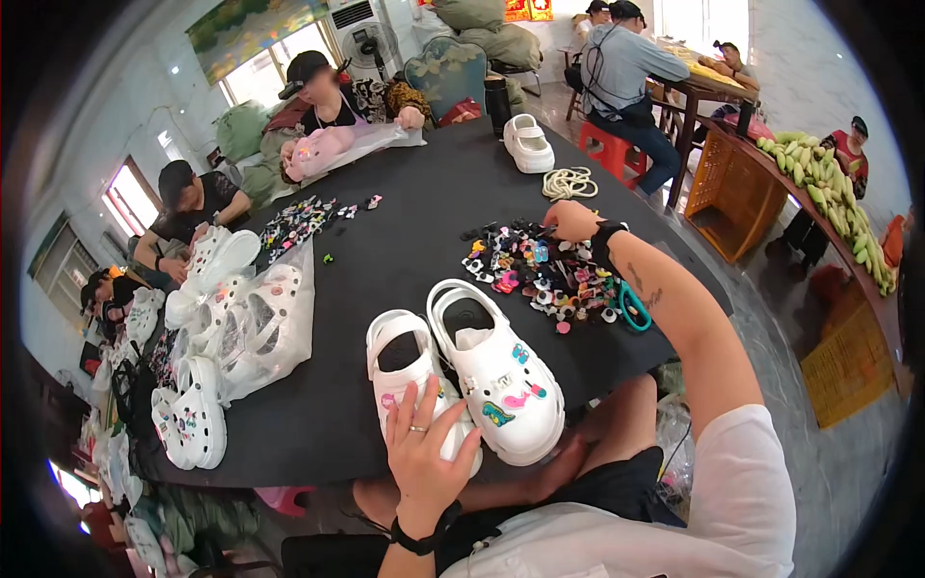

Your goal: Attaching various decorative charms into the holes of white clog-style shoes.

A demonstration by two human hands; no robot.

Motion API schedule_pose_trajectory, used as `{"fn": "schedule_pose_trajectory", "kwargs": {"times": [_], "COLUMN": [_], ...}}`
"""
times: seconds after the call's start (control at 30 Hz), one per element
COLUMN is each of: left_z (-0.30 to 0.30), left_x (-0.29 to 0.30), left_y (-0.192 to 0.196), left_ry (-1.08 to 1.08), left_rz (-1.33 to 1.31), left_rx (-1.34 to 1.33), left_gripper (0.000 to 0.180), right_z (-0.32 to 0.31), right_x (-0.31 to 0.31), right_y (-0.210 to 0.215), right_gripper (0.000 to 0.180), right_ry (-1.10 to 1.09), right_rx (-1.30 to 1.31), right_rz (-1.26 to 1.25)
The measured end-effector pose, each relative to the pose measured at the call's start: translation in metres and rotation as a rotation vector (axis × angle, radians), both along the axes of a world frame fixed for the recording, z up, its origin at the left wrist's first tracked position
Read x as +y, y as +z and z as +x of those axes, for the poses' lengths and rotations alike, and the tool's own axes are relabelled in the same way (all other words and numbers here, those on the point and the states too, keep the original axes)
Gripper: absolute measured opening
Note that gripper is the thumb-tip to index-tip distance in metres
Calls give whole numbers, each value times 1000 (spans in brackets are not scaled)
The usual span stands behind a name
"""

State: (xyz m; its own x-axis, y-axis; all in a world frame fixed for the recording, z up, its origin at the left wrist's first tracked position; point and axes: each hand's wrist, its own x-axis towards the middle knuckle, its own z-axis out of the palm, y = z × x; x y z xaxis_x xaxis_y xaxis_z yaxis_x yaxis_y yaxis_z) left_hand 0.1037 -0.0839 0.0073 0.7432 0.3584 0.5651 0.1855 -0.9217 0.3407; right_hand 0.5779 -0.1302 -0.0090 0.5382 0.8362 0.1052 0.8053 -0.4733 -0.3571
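Note:
Two white clogs lie side by side at the table's near edge, toes toward me. My left hand (pixel 421 438) rests on the left clog (pixel 390 332), its fingers spread over the upper and hiding most of the charms there. The right clog (pixel 528 438) carries several colourful charms on its toe. My right hand (pixel 573 221) reaches to the far edge of a heap of shoe charms (pixel 549 275), fingers curled together and pointing down; anything between them is too small to make out. Teal-handled scissors (pixel 632 306) lie beside the heap, below my right forearm.
Bagged white clogs (pixel 275 318) and a decorated pair (pixel 190 414) sit on the left. A second charm pile (pixel 303 223) lies farther back. Cord (pixel 569 184), a white clog (pixel 528 144) and a dark bottle (pixel 497 104) stand at the far side. Co-workers sit along the black table (pixel 385 246).

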Motion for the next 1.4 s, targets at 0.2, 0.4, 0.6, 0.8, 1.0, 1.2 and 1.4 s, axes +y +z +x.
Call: {"fn": "schedule_pose_trajectory", "kwargs": {"times": [0.2, 0.4, 0.6, 0.8, 1.0, 1.2, 1.4], "left_z": [0, -2, -2, -3, -2, -2, -2], "left_x": [-2, -2, -1, 0, -2, -1, 0], "left_y": [-1, -3, -2, -4, -3, -2, -2], "left_ry": [2, 16, 0, 15, 2, 4, 17], "left_rz": [3, 22, 21, 29, 13, 12, 27], "left_rx": [-16, -5, -1, 4, 10, 10, 4], "left_gripper": [33, 32, 32, 33, 32, 31, 31], "right_z": [-4, -29, -39, -66, -79, -59, -36], "right_x": [-19, -42, -59, -66, -68, -66, -22], "right_y": [14, 35, 40, 46, 45, 39, 16], "right_gripper": [27, 17, 12, 12, 16, 22, 31], "right_ry": [-17, 16, 81, 13, -54, -5, 97], "right_rx": [56, 290, 620, 765, 872, 477, 221], "right_rz": [-31, 190, 442, 500, 544, 250, 232]}}
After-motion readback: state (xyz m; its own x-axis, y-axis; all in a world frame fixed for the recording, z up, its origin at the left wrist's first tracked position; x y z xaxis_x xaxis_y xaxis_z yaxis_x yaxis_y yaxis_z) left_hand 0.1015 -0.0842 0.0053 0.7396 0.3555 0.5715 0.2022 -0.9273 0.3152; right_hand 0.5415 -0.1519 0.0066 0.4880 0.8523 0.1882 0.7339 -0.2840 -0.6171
